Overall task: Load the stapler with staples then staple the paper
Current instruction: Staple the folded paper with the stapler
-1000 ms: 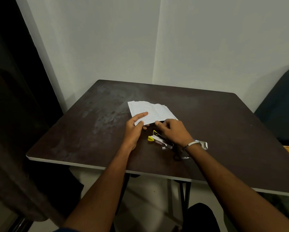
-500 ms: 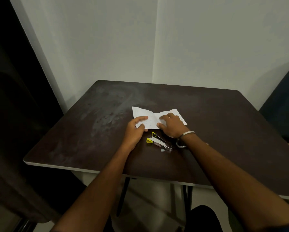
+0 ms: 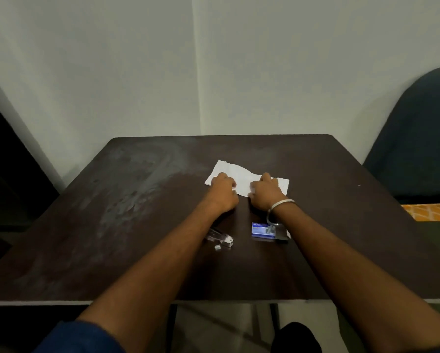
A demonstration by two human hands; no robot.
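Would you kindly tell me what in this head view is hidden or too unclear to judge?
- Small silver stapler: the left forearm covers its front, so loaded or not is unknown.
- Blue staple box: print too blurred to read.
- White torn paper: the left hand and right hand cover its near edge; number of sheets unclear.
- Grey metal object beside the box: partly hidden by the right wrist.

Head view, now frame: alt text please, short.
Both hands, left hand and right hand, press a white torn-edged paper sheet flat on a dark brown table. Nearer the person lie a small metal stapler, partly under the left forearm, and a blue staple box.
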